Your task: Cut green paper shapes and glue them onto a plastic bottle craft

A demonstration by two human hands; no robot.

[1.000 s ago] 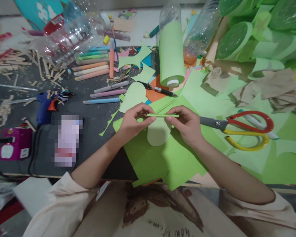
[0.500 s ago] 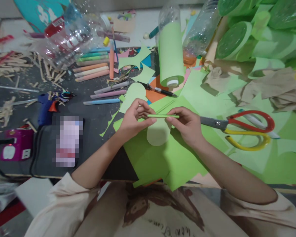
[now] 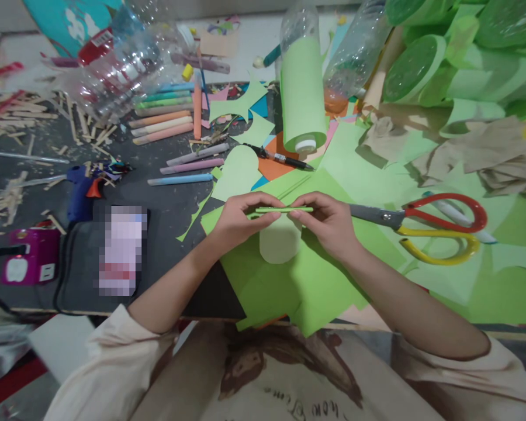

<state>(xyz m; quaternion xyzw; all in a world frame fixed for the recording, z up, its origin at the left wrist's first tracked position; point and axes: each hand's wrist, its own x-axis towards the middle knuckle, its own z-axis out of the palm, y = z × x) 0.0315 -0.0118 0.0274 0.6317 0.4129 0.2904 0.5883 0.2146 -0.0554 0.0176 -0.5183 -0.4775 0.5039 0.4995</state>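
Note:
My left hand [image 3: 239, 221] and my right hand [image 3: 326, 222] pinch the two ends of a folded light green paper piece [image 3: 284, 209], held level just above the table. A rounded pale green flap [image 3: 279, 245] of it hangs below the fold between my hands. Both hands are closed on the paper. Under them lie overlapping green paper sheets [image 3: 289, 286]. Scissors [image 3: 425, 225] with red and yellow handles lie just right of my right hand.
A bottle wrapped in green paper [image 3: 302, 93] lies behind my hands, with a black pen [image 3: 280, 158] before it. Coloured markers [image 3: 175, 126], a blue glue gun [image 3: 81, 190], wood sticks [image 3: 13, 117], clear bottles [image 3: 127, 58] and a magenta box [image 3: 26, 257] fill the left. Green rolls [image 3: 447, 64] pile at the right.
My left fingers, lifted half a second ago, have closed back down on the fold. Both hands have drawn slightly nearer each other along the paper edge.

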